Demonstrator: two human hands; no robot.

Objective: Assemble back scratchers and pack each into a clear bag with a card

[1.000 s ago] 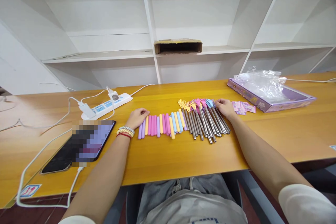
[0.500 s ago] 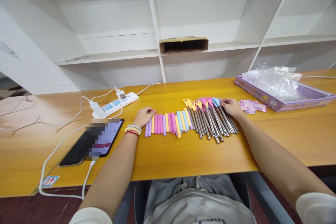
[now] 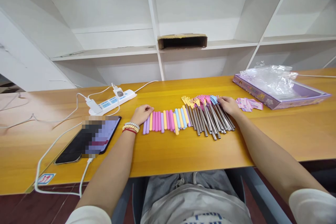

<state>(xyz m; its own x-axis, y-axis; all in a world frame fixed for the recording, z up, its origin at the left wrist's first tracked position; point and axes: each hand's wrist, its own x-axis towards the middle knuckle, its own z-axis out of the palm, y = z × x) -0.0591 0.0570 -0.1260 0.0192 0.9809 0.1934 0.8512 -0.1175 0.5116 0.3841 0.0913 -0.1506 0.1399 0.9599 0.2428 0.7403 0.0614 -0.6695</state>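
Observation:
My left hand (image 3: pixel 143 113) is closed, its fingers curled over the top ends of the leftmost purple tubes (image 3: pixel 146 126). Whether it pinches one is hidden. From there a row of pink (image 3: pixel 156 121), yellow (image 3: pixel 165 119) and blue tubes (image 3: pixel 181 117) lies side by side on the table, a few overlapping at the right end. Beside them lies a fanned pile of metal back scratcher rods (image 3: pixel 207 120) with yellow (image 3: pixel 186 101), pink and blue hand-shaped heads (image 3: pixel 214 99). My right hand (image 3: pixel 228 104) is closed at the rightmost back scratchers, its fingertips by their heads.
Small pink cards (image 3: pixel 248 104) lie right of my right hand, before a purple box lid (image 3: pixel 282 104) holding clear plastic bags (image 3: pixel 273 77). At left are a power strip (image 3: pixel 112 102), cables and two phones (image 3: pixel 70 143). A cardboard box (image 3: pixel 182 42) sits on the white shelf.
The whole view shifts slightly, so everything appears a little further left and up. Both hands keep their places beside the tubes and the back scratchers.

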